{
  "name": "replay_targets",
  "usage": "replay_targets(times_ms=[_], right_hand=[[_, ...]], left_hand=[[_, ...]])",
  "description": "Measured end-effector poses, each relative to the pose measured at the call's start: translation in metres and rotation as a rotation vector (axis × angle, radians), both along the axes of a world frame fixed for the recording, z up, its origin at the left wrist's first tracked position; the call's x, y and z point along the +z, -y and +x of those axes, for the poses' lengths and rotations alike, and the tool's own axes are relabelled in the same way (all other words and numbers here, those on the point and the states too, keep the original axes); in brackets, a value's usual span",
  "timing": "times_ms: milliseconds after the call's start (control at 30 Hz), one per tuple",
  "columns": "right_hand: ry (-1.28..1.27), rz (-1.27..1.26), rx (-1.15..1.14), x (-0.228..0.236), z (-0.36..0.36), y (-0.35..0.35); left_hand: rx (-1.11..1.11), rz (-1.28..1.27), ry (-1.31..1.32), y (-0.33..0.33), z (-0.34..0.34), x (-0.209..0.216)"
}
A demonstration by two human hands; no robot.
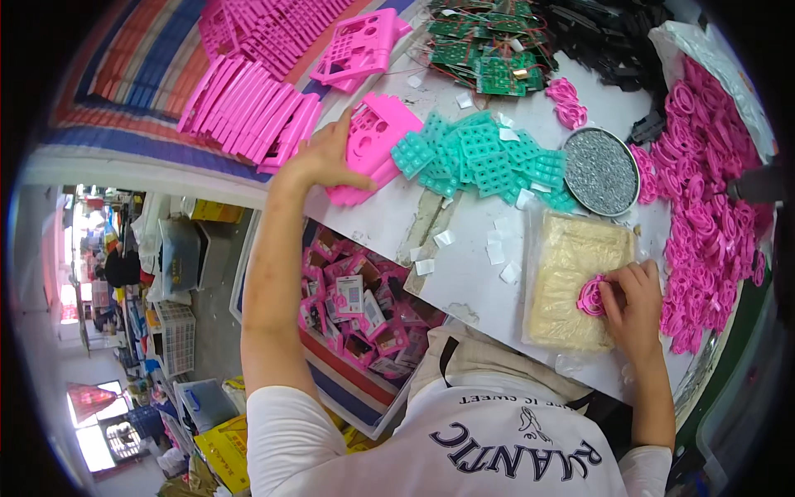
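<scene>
My left hand (325,159) is at the left end of a pink plastic casing (383,137) with cut-out holes, its thumb along the near edge and its fingers at the far side. My right hand (636,302) pinches a small pink ring-shaped plastic part (590,296) over a yellowish pad in clear plastic (571,248). Beside the casing lies a heap of teal rubber keypads (489,153). A round tin of small grey metal pieces (603,171) stands above the pad.
Pink casings (248,112) stand stacked at the far left. Green circuit boards (497,62) and black parts (609,37) lie at the back. Pink ring parts (704,215) are heaped at right. Below the table edge is a box of finished-looking pink units (364,306). White squares (445,238) are scattered about.
</scene>
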State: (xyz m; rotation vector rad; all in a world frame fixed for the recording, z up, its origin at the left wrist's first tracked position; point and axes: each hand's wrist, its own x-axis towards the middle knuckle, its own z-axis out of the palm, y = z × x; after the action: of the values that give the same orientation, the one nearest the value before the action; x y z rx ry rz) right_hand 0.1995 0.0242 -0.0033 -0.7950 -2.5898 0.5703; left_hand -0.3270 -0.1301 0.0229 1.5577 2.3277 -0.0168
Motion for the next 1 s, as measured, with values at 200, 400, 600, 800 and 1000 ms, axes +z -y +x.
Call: replay_targets(times_ms=[200,400,600,800,1000], right_hand=[[-0.067,0.02,0.053,-0.022,0.018,-0.016],[-0.258,0.007,0.069,-0.007,0.046,-0.024],[-0.351,-0.196,-0.545,0.047,0.174,-0.113],[0.358,0.346,-1.11,0.002,0.338,-0.31],[0.601,0.066,-1.31,-0.01,0.34,-0.398]], left_hand=[[0.233,0.454,0.183,0.036,0.013,0.023],[0.716,1.043,1.372,0.103,0.001,-0.025],[0.251,0.705,1.909,0.057,0.13,-0.003],[0.267,0.643,1.993,0.039,0.146,-0.008],[0.673,0.924,1.44,0.046,0.146,-0.006]])
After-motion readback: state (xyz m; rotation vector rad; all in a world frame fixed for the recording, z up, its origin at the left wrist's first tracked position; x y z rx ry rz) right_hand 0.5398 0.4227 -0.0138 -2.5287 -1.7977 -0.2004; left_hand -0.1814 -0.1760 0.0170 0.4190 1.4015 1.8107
